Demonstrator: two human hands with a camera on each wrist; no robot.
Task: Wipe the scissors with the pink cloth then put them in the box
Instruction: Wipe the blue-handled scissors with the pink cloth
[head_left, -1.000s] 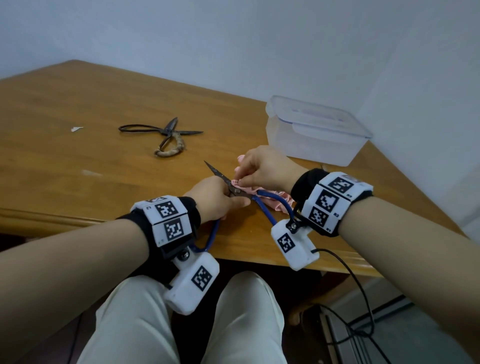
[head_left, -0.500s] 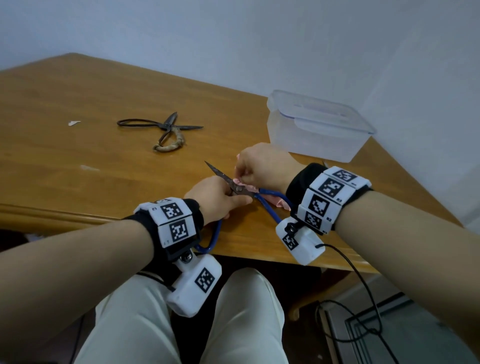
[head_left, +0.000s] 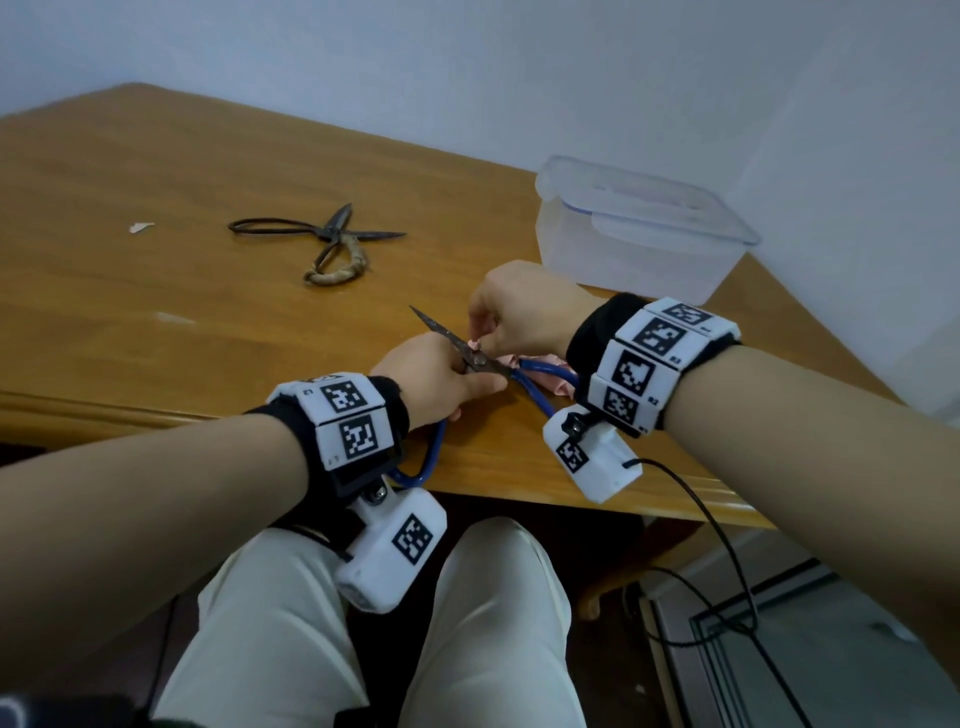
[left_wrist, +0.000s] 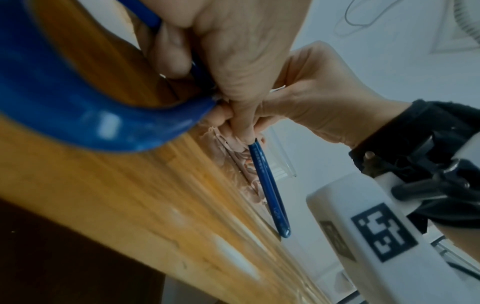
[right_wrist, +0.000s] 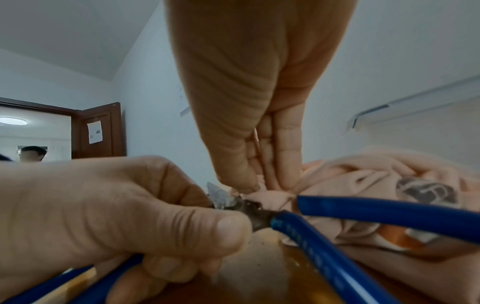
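Blue-handled scissors (head_left: 470, 356) lie near the table's front edge, dark blades pointing up-left. My left hand (head_left: 436, 376) grips them at the pivot, one blue handle loop (left_wrist: 78, 115) running under the palm. My right hand (head_left: 511, 312) pinches the pink cloth (right_wrist: 363, 185) against the blade by the pivot; most of the cloth (head_left: 550, 374) is bunched under my right wrist. The clear plastic box (head_left: 639, 228) stands at the back right with its lid on. In the right wrist view the left hand (right_wrist: 130, 216) and the right hand's fingertips (right_wrist: 246, 185) meet at the scissors (right_wrist: 257, 218).
A second pair of old dark scissors (head_left: 327, 244) with a wrapped handle lies open on the wooden table (head_left: 156, 322) at mid left. A small white scrap (head_left: 140, 227) lies further left. A black cable (head_left: 717, 545) hangs off the table's right front.
My right hand has slid the pinched cloth a little along the blade near the pivot. The left hand keeps the same hold on the scissors. The head view has shifted slightly.
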